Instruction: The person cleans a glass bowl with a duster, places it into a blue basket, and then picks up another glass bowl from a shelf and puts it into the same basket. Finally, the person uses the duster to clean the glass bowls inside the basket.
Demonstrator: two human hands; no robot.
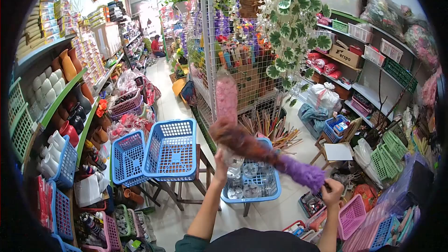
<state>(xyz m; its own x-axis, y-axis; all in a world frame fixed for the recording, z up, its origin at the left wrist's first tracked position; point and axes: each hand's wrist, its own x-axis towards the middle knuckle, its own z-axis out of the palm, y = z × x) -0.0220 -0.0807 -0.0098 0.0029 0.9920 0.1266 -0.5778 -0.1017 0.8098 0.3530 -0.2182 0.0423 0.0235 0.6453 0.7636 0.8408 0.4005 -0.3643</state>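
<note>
A long fluffy duster (254,148), brown toward its far end and purple near its handle end, slants across the middle of the view. My right hand (332,191) is closed around the end of it beside the purple part. My left hand (220,164) is closed against the side of a clear glass vessel (232,157), whose upper part the brown fluff covers. Below lies a blue basket (252,200) with several clear glass pieces (250,190) in it, partly hidden by the duster.
Two blue baskets (170,171) rest on wooden stools (199,182) to the left. A white wire grid (210,56) stands ahead, with a bundle of sticks (275,130) at its foot. Stocked shelves line both sides. A pink basket (352,215) is near my right arm.
</note>
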